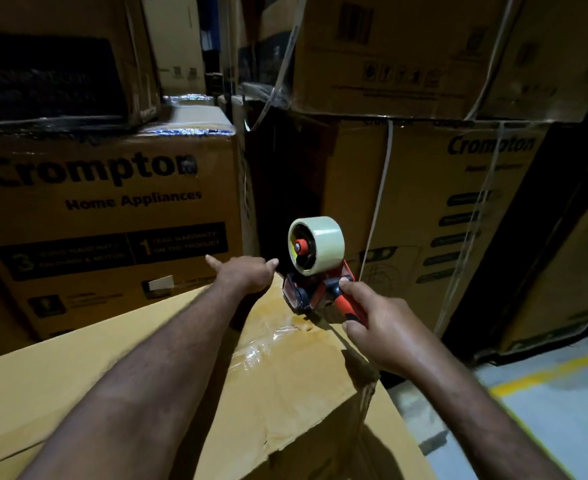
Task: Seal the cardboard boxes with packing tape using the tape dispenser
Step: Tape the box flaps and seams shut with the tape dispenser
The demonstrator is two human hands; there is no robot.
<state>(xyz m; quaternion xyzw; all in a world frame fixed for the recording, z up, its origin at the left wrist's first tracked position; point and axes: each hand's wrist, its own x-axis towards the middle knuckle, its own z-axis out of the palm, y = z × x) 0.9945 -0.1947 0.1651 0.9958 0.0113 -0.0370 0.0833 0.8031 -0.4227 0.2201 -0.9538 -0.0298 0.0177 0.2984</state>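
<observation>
Gripping the red plastic tape dispenser [316,292] at the brown cardboard box [129,382]'s far edge, right hand [379,334] seems near finishing the strip [264,344]; left hand [247,271], fingers spread, steadies.

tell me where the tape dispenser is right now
In the head view the tape dispenser sits right of centre, gripped by the right hand at the far end of the near box, with the left hand just left of it.

The right hand [379,327] curls its fingers round the handle of the tape dispenser [315,289], the roll [320,237] just beyond them; the left hand [247,271] rests spread on the box [112,358].
</observation>
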